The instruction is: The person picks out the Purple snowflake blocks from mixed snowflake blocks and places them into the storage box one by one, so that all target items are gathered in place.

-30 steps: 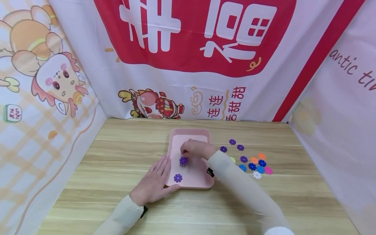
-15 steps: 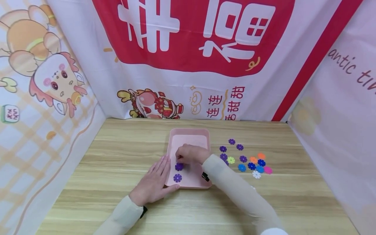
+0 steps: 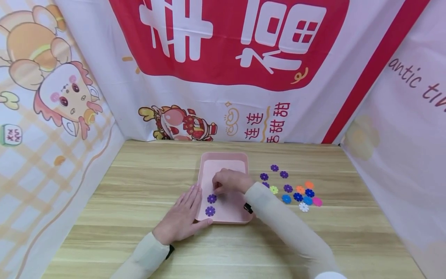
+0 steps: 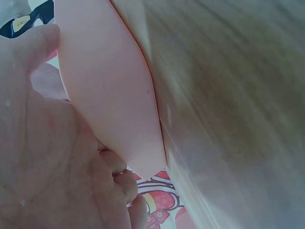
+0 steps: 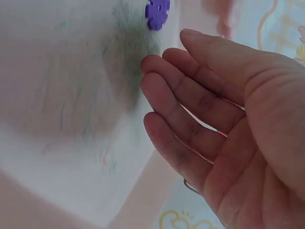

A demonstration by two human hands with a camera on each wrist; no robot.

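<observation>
A pink tray (image 3: 226,166) lies in the middle of the wooden table. Two purple flower-shaped discs (image 3: 211,198) (image 3: 210,211) lie side by side in its near left corner. My right hand (image 3: 223,184) hovers over the tray just behind them, fingers relaxed and empty; in the right wrist view the right hand (image 5: 209,119) is bare-palmed above the tray floor (image 5: 71,119), with one purple disc (image 5: 157,12) beyond the fingertips. My left hand (image 3: 189,211) lies flat on the table against the tray's left side, thumb along the front rim. The left wrist view has the left hand (image 4: 47,167) pressed to the tray wall (image 4: 109,95).
Several loose discs (image 3: 292,190) in purple, blue, orange, pink, white and yellow-green are scattered on the table right of the tray. Printed cloth walls close in the back, left and right. Bare wood (image 3: 139,186) lies left of the tray and along the front.
My right hand set the purple disc it held down in the tray next to the other one and let go, then drew back slightly. The left hand stayed put.
</observation>
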